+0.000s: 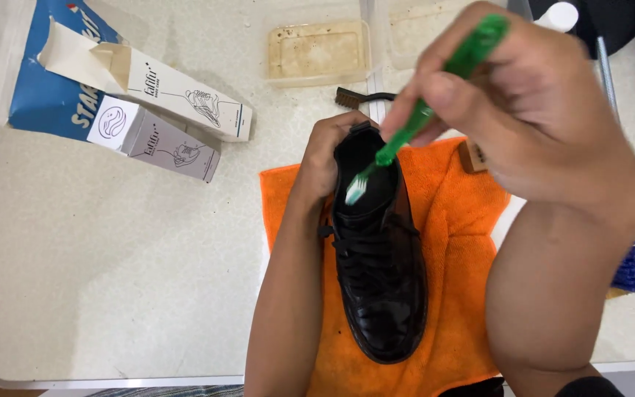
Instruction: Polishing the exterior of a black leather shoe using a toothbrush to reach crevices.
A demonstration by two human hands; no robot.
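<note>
The scene is bright and evenly lit, with soft, diffuse light that seems to fall from above. The pale worktop [112, 257] reads clean and almost washed out toward the upper edge. Shadows are faint and short: a soft one lies under the two cartons [163, 110] and along the forearms. The black shoe [380, 272] carries small glossy highlights on its toe, while its opening is a dark hollow with no detail. The right hand [531, 110], close to the lens, is slightly smeared by motion, and the green toothbrush [435, 99] it grips is blurred along its handle. The orange cloth [457, 242] shows saturated colour.
</note>
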